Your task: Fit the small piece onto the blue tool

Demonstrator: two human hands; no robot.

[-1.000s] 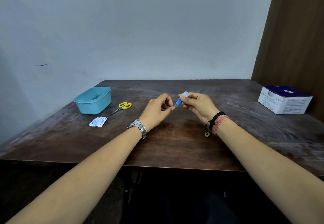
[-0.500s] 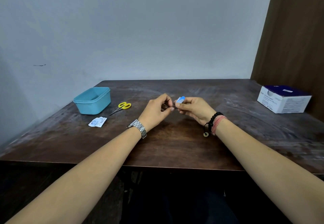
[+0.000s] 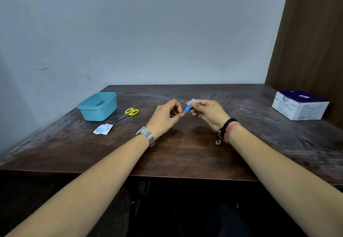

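Observation:
Both hands meet above the middle of a dark wooden table (image 3: 185, 149). My right hand (image 3: 207, 113) pinches the upper end of a small blue-and-clear plastic piece (image 3: 187, 108) between thumb and forefinger. My left hand (image 3: 165, 118), with a metal watch on its wrist, pinches the lower end of the same piece with curled fingers. The piece tilts from upper right down to lower left. What lies inside my left palm is hidden.
A light blue plastic tub (image 3: 98, 106) stands at the left. Yellow-handled scissors (image 3: 130, 113) lie beside it, and a torn white wrapper (image 3: 103, 129) lies in front. A white and purple box (image 3: 299, 106) sits at the right by a brown panel.
The blue piece was briefly drawn in close between my fingertips half a second ago. It now shows again at full length, tilted between both hands. My hands stay in the same spot.

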